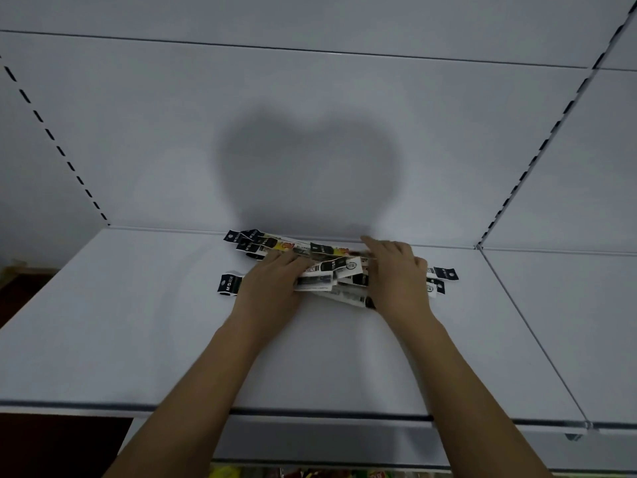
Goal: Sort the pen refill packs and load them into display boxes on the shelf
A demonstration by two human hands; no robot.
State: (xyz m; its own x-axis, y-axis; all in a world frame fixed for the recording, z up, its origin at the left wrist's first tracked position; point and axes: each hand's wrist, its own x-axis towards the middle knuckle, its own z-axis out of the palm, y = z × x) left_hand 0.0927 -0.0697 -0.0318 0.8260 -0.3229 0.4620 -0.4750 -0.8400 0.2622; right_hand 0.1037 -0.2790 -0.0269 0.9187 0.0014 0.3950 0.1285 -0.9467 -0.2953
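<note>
Both hands lie palm down on a loose pile of packs (331,274) at the back of the white shelf (138,332), close against the back panel (310,115). The left hand (272,282) rests flat on the left part of the pile, fingers fairly straight and pointing toward the back right, their tips pressing on the packs near the middle. The right hand (396,274) covers the right part of the pile; its fingers reach forward and bend slightly over the packs, but whether they pinch any one pack cannot be told. The two hands sit near each other with a few packs showing in the gap between them.

The packs are long and narrow, white with black header cards, some with yellow and red print. They lie crossed and overlapping. Several black ends stick out past the hands: a cluster at the back left, one at the left near the left wrist, and two at the right beyond the right hand.

A dark shadow falls on the back panel above the pile. Slotted uprights (537,157) run up each side of the panel. Below the shelf's front edge, bright coloured goods (310,473) show on a lower level.
</note>
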